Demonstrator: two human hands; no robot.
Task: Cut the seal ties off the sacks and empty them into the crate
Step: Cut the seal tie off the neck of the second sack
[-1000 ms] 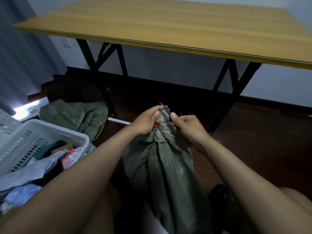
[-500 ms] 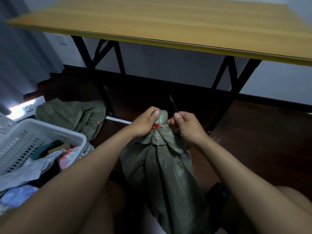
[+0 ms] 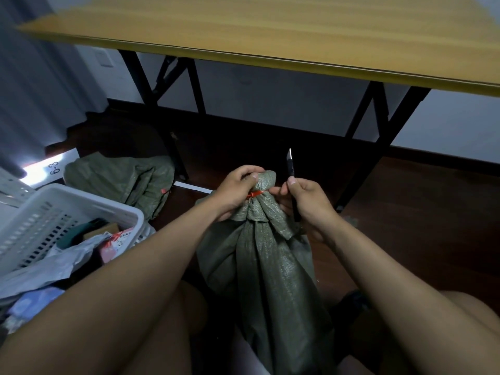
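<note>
Both bare forearms reached in from the lower corners toward the frame's centre. The left hand (image 3: pixel 238 191) was curled closed around a bunched neck, thumb on top. The right hand (image 3: pixel 307 198) was fisted too — gripping a slim handle, thumb pressed upward, fingertips (image 3: pixel 276 191) pointing left.

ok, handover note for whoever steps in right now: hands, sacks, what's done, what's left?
Left hand: gripping the gathered neck of the green sack standing between the knees.
Right hand: holding a thin knife, blade pointing up, clear of the tie.
Red seal tie: on the neck, looks uncut.
White crate: on the left, already holds parcels. A slack green sack lies on the floor behind it.
Left: cut the tie, tip the sack into the crate.
</note>
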